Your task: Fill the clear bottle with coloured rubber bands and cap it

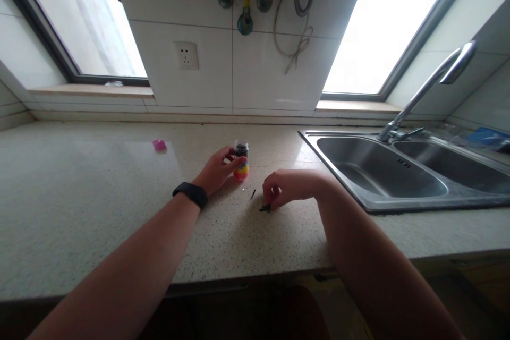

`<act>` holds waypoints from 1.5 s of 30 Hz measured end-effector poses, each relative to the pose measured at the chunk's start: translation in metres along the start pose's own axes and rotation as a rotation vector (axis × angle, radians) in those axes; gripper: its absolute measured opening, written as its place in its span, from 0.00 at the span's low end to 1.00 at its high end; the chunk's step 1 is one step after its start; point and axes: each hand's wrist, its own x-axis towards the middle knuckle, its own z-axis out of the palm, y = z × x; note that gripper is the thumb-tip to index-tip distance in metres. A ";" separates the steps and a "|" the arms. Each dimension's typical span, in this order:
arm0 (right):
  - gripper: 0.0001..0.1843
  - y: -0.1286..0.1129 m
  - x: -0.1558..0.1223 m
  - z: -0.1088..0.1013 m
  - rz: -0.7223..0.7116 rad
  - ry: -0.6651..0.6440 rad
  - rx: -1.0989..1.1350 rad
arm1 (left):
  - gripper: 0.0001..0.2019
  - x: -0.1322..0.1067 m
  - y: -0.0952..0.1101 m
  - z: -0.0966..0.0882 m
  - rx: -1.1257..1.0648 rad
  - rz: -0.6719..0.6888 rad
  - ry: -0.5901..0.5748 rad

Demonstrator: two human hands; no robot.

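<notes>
A small clear jar (241,162) stands upright on the speckled counter, with bands of red, yellow, blue and black showing in it. Its mouth is uncovered. My left hand (221,167), with a black band on the wrist, has its thumb and fingers around the jar. To the right, my right hand (281,188) is bent down with its fingertips pinched together at a few thin dark pieces (264,209) on the counter. Their kind is too small to make out. Another thin dark sliver (253,194) lies between the jar and that hand.
A pink cap-like piece (159,145) lies on the counter (99,212) at the left. On the right is a steel double sink (370,204) with a tall tap (422,90). Pipe valves, hoses and a socket (186,56) are on the tiled wall between two windows.
</notes>
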 end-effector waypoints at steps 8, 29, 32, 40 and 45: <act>0.17 -0.006 0.001 -0.001 0.033 -0.006 0.006 | 0.16 0.000 -0.003 0.000 0.024 0.001 0.015; 0.09 -0.004 0.000 0.001 0.017 0.065 -0.102 | 0.16 -0.001 0.000 -0.001 0.040 -0.020 0.001; 0.09 -0.002 -0.002 -0.001 0.007 0.134 -0.097 | 0.15 -0.001 0.000 -0.001 0.047 0.000 0.000; 0.07 -0.007 0.015 0.003 -0.037 0.325 -0.203 | 0.18 0.000 -0.002 -0.001 0.014 -0.019 0.002; 0.10 -0.017 0.019 0.006 -0.049 0.312 -0.224 | 0.19 0.000 -0.005 -0.001 0.025 -0.022 -0.006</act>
